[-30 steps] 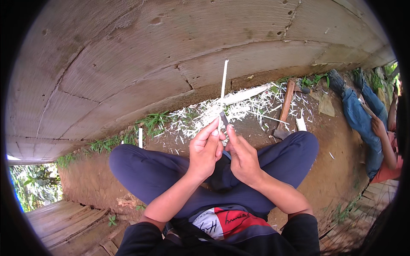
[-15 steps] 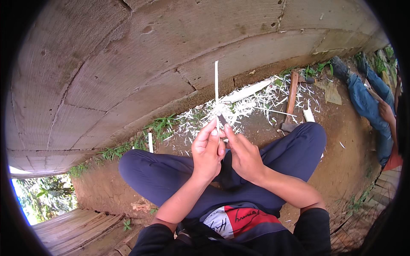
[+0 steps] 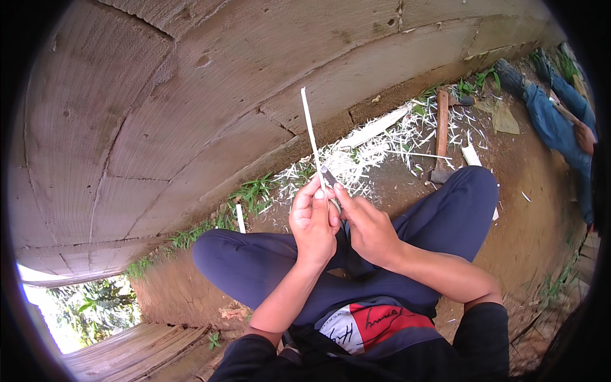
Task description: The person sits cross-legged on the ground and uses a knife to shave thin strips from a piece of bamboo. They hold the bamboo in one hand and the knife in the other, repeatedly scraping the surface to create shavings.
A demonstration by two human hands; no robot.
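In front of my crossed legs, my left hand (image 3: pixel 313 223) is closed around the lower end of a long, thin, pale strip of wood or bamboo (image 3: pixel 310 127). The strip rises away from me toward the wall and leans a little left. My right hand (image 3: pixel 371 232) grips a small knife; its dark blade (image 3: pixel 329 176) lies against or just beside the strip, its handle mostly hidden by my fingers. Both hands are close together, fingertips nearly meeting. Beyond them a heap of thin white shavings (image 3: pixel 356 169) covers the ground.
A concrete block wall (image 3: pixel 210 108) runs across the far side. Right of the shavings lies a wooden-handled axe or hammer (image 3: pixel 442 127). A pale split piece (image 3: pixel 375 132), a pale block (image 3: pixel 471 156) and a short white stick (image 3: pixel 240 218) lie around. Another person's jeans-clad legs (image 3: pixel 554 118) are at far right.
The strip, upright before, now tilts left at its far end. The knife blade still stays by it near my fingertips. The whole view has shifted and turned slightly.
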